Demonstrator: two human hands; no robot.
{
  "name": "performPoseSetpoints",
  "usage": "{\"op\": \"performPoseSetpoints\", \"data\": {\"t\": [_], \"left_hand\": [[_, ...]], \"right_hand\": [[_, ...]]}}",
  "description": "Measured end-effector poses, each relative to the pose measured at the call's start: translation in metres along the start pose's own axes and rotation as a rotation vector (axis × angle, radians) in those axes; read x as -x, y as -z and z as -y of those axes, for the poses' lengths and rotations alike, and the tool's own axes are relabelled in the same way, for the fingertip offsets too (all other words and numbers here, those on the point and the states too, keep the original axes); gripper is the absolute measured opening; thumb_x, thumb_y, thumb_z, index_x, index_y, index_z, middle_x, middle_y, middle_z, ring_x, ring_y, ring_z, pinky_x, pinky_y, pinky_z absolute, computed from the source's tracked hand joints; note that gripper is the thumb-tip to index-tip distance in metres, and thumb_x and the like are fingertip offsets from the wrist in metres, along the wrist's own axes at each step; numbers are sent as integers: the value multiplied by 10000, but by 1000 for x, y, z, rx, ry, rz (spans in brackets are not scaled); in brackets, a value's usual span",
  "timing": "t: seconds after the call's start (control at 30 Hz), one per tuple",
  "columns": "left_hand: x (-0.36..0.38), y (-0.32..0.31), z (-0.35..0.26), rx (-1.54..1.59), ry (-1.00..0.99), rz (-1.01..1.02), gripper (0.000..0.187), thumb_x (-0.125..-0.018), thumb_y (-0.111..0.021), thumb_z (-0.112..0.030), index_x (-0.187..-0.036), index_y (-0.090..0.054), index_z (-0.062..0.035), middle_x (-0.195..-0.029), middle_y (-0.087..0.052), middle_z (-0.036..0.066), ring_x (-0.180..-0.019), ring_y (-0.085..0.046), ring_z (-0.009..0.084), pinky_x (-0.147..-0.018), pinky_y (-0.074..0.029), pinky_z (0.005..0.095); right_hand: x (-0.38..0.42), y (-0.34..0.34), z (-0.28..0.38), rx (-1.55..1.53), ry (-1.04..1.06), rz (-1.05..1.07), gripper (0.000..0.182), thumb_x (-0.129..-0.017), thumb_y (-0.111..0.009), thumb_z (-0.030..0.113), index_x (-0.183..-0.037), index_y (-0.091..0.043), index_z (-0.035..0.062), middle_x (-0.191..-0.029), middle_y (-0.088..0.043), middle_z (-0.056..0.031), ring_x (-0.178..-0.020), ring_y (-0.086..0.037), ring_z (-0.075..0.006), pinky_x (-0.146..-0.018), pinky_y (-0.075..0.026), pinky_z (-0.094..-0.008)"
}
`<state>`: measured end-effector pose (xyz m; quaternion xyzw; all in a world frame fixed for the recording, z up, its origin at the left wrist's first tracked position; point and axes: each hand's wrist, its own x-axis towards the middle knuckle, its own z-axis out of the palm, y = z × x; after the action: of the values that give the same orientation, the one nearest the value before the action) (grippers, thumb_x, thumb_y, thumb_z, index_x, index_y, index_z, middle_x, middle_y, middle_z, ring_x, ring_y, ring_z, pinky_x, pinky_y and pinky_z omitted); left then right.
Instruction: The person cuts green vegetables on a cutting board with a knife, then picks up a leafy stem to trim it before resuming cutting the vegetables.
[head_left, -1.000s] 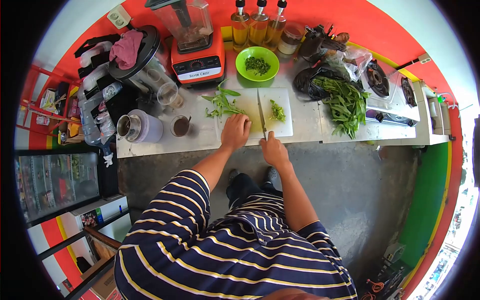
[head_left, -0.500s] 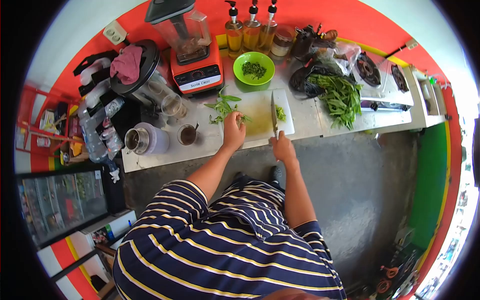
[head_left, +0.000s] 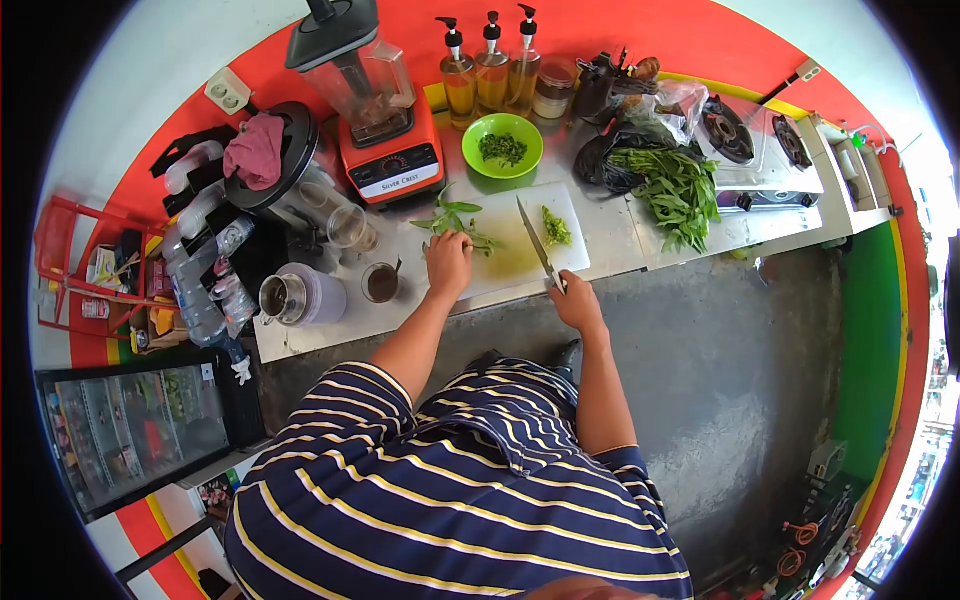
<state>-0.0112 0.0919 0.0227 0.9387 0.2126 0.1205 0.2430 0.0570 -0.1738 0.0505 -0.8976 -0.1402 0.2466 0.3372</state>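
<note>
My right hand (head_left: 580, 301) is closed around the handle of a kitchen knife (head_left: 537, 240). The blade slants up and left over a white cutting board (head_left: 508, 215). To the right of the blade lies a small pile of chopped greens (head_left: 556, 228) on the board. At the board's left edge, my left hand (head_left: 450, 266) has its fingers curled down on a leafy green sprig (head_left: 486, 243); the fingertips are partly hidden. More leafy stems (head_left: 447, 212) lie just beyond that hand. A lime-green bowl (head_left: 533, 150) with chopped greens stands behind the board.
A red blender (head_left: 392, 165), pump bottles (head_left: 491, 78) and a lidded jar (head_left: 553, 90) line the back. Leafy greens (head_left: 680, 190) spill from a black bag (head_left: 605, 160), beside a gas stove (head_left: 765, 165). A glass (head_left: 380, 283) and a metal-mouthed container (head_left: 312, 295) stand at left.
My left hand has moved left and slightly down, onto the greens at the board's edge. The knife has turned from nearly upright to slanting left, and my right hand has shifted slightly right.
</note>
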Motion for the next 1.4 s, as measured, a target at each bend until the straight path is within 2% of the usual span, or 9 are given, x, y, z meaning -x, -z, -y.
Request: {"op": "performPoseSetpoints", "data": {"t": [0.2,0.43,0.53,0.7,0.8,0.93,1.1,1.17,1.4], "left_hand": [[7,11,-12,357,41,-138,84,-947,-650,-78,-1001,-603,-32,-981,-708,137,-930,-677,321,-841,-509,432],[29,15,-17,591,198,-104,108,-991,-623,-93,-1057,-623,-6,-897,-708,80,-766,-671,174,-751,-523,312],[38,7,-18,567,301,-32,214,-958,-640,-58,-1165,-657,-8,-966,-723,87,-792,-650,158,-781,-527,310],[42,-21,-36,616,116,25,449,-909,-603,23,-1352,-632,-45,-1197,-699,140,-981,-693,199,-849,-550,332],[43,-20,-68,602,182,45,481,-915,-599,37,-1388,-604,-51,-1244,-682,159,-1023,-704,225,-861,-555,342],[44,-14,-95,628,292,12,437,-935,-606,33,-1365,-606,-46,-1193,-687,154,-975,-719,213,-807,-561,324],[61,-14,-105,832,536,-152,196,-980,-616,-5,-1173,-637,-27,-1026,-686,80,-906,-745,182,-712,-559,281],[72,-19,-100,840,562,-221,144,-998,-603,-16,-1127,-663,9,-1007,-706,79,-922,-751,193,-744,-567,281],[112,-22,-101,797,695,-393,265,-1000,-605,-34,-1250,-690,-3,-1101,-736,118,-956,-744,189,-794,-559,278]], "right_hand": [[-13,-3,-19,64,48,-69,441,-871,-716,253,-1243,-658,22,-1025,-717,-277,-1002,-676,-467,-881,-540,-513],[-21,10,-7,-48,143,34,365,-847,-736,257,-1102,-708,-3,-917,-713,-268,-896,-683,-448,-796,-531,-497],[-30,24,2,-18,202,126,356,-840,-744,256,-1077,-712,-8,-884,-710,-257,-854,-680,-439,-771,-525,-486],[-49,58,0,75,285,220,349,-838,-748,259,-1063,-714,-6,-864,-706,-246,-839,-678,-432,-763,-523,-472],[-55,74,-7,-27,336,156,339,-841,-743,256,-1060,-718,-1,-845,-700,-242,-815,-671,-426,-751,-516,-471],[-56,102,-7,27,342,202,320,-848,-736,237,-1064,-727,1,-846,-704,-238,-796,-669,-414,-737,-510,-462],[-62,101,-30,-51,339,259,299,-855,-731,230,-1041,-727,-4,-827,-705,-233,-762,-673,-399,-719,-508,-450],[-68,94,-44,-108,400,278,259,-901,-705,212,-1012,-707,-22,-669,-643,-127,-544,-604,-208,-559,-463,-374],[-65,80,-54,-92,425,373,242,-910,-704,211,-997,-707,-15,-660,-644,-109,-537,-616,-185,-553,-470,-363]]}}
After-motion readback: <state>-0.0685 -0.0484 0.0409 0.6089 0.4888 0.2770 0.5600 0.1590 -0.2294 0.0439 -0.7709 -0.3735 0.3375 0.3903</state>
